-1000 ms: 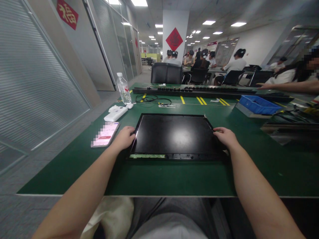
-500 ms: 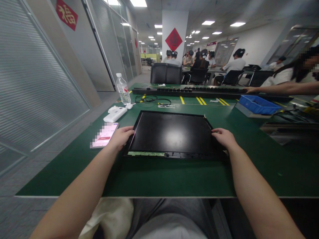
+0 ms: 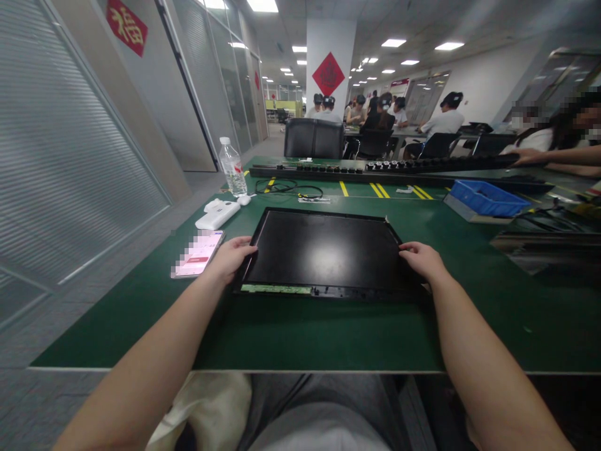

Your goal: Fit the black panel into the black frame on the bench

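Observation:
A black flat display panel (image 3: pixel 323 250) lies on the green table (image 3: pixel 328 338) in front of me, with a thin green circuit strip along its near edge. My left hand (image 3: pixel 231 258) grips the panel's left edge, fingers curled over the rim. My right hand (image 3: pixel 422 259) grips the right edge the same way. The near-left edge of the panel sits slightly raised off the table.
A phone (image 3: pixel 199 253) with a lit screen lies left of the panel, with a white device (image 3: pixel 218 213) and a water bottle (image 3: pixel 233 167) beyond it. A blue tray (image 3: pixel 488 198), black cables (image 3: pixel 286 186) and a long black rail (image 3: pixel 389 169) lie farther back. A co-worker's arm (image 3: pixel 554 155) reaches in at right.
The panel has shifted slightly away from me and its left edge has lifted a little, with both hands staying on its sides. The co-worker's hand at right has drawn back along the rail.

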A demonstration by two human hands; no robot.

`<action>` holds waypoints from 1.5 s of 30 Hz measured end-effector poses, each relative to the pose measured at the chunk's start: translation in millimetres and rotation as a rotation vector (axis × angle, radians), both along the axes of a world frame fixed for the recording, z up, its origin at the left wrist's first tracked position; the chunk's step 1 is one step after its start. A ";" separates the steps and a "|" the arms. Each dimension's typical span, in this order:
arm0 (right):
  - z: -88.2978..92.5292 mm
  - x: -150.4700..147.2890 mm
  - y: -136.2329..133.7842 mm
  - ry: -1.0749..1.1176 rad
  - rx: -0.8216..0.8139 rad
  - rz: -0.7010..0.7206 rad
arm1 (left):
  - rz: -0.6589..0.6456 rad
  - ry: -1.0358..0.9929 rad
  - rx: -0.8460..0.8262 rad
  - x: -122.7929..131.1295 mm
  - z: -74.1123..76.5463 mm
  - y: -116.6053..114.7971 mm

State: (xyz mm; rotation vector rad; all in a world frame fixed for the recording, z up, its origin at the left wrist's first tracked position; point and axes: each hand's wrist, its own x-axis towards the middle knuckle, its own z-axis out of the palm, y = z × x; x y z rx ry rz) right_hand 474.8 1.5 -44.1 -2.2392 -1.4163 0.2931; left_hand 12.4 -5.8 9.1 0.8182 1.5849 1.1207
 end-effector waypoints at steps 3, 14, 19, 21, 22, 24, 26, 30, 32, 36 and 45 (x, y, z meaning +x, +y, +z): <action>0.3 0.0 0.0 -0.004 -0.002 -0.002 | 0.020 -0.028 -0.008 2.0 2.1 -0.4; -0.2 -0.1 0.2 0.002 0.017 -0.009 | 0.029 -0.179 0.016 0.0 -1.8 4.5; 0.9 -1.4 -0.5 0.023 0.003 -0.014 | 0.065 -0.231 -0.007 3.7 2.9 3.0; 1.0 -1.6 -0.8 0.024 -0.001 -0.016 | 0.059 -0.251 -0.004 3.9 3.0 3.2; 0.9 -1.6 -0.9 0.022 -0.001 -0.019 | 0.056 -0.255 -0.002 3.6 2.5 3.5; 0.6 -1.1 -0.9 0.016 -0.001 -0.018 | 0.045 -0.252 0.002 2.9 1.3 3.7; 0.2 -0.5 -0.8 0.009 0.002 -0.018 | 0.026 -0.243 0.010 2.1 -0.1 3.2; -0.3 0.3 -0.5 0.010 0.009 -0.016 | -0.024 -0.240 0.021 0.5 -2.1 1.6; -0.9 0.8 -0.2 0.013 0.008 -0.012 | -0.037 -0.253 0.019 -0.4 -3.0 1.7; -2.9 2.4 1.1 0.007 0.020 0.001 | -0.040 -0.284 0.014 -2.2 -5.0 3.6; -1.1 0.2 0.8 0.014 0.000 -0.005 | -0.042 -0.283 0.018 -2.2 -3.8 2.8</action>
